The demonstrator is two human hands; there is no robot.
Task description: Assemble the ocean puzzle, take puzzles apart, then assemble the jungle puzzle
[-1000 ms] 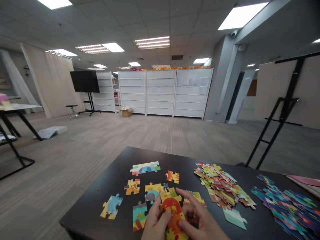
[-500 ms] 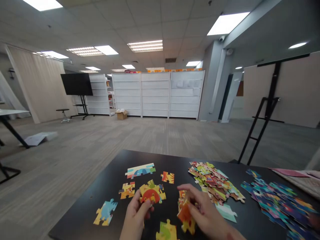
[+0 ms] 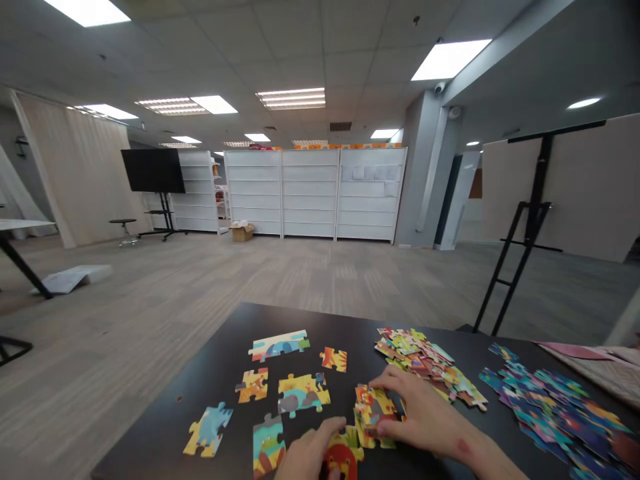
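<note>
My left hand (image 3: 310, 453) is at the table's near edge, its fingers closed on a puzzle piece (image 3: 344, 461) with a red animal face; part of the piece is under the fingers. Yellow-green edges of puzzle show just above that piece. To the right, my right hand (image 3: 425, 410) pinches an orange and yellow puzzle piece (image 3: 375, 408) low over or on other yellow pieces; how they join I cannot tell. Close by lie a joined hippo section (image 3: 303, 395), a green and orange section (image 3: 267, 443), and an orange striped piece (image 3: 333, 359).
The black table (image 3: 165, 427) also carries a joined strip (image 3: 280, 345), a giraffe-coloured piece (image 3: 253, 385) and a blue animal piece (image 3: 209, 430). A heap of warm-coloured pieces (image 3: 420, 353) lies behind my right hand. Darker blue pieces (image 3: 555, 407) spread at right, near a pink-edged cloth-like item (image 3: 590, 360).
My left hand has moved down and right with the red-faced piece, uncovering the hippo section and the green and orange section. My right hand has shifted slightly up with its piece, which is now flatter.
</note>
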